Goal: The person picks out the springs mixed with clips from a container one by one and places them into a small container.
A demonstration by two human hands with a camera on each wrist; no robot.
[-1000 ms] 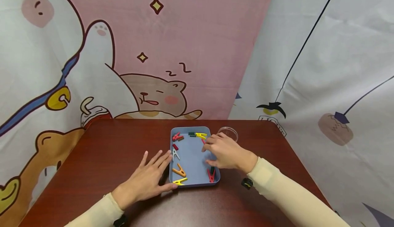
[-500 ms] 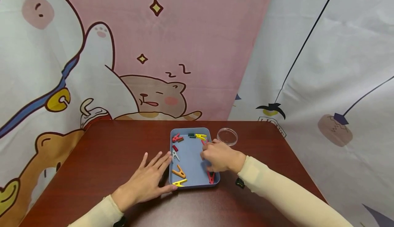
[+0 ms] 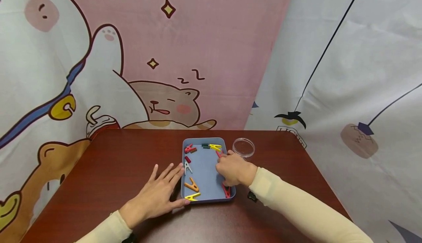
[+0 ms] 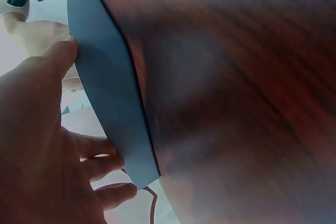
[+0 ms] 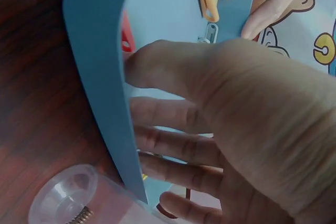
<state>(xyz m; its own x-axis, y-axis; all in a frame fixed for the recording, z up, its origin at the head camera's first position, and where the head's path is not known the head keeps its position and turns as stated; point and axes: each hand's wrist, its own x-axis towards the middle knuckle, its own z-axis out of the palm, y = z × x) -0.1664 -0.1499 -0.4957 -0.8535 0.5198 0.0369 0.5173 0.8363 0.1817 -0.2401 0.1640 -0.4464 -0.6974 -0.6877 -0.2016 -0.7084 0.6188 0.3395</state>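
A shallow blue-grey tray (image 3: pixel 206 173) holds small plastic spring clips near its walls, among them an orange clip (image 3: pixel 192 185), a white clip (image 3: pixel 187 167) and yellow clips (image 3: pixel 192 196). My left hand (image 3: pixel 156 195) steadies the tray from the left; its straight fingers and thumb touch the rim (image 4: pixel 107 77). Over the tray's right side, my right hand (image 3: pixel 235 168) reaches down with thumb and fingers inside the wall (image 5: pixel 100 66). A red clip (image 3: pixel 226 191) lies just below it and another red clip (image 3: pixel 219 153) just above. The right fingertips are hidden, and I cannot tell whether they hold anything.
Right of the tray's far end stands a round clear dish (image 3: pixel 243 148); a coil spring (image 5: pixel 81 216) shows in it in the right wrist view. Small dark pieces (image 3: pixel 206 146) lie at the tray's far end. The brown table (image 3: pixel 141 148) ends at a cartoon-print curtain (image 3: pixel 224 52).
My right hand has moved slightly left and down into the tray, its fingers drawing in; the clear dish is now more exposed. My left hand stays at the tray's left rim.
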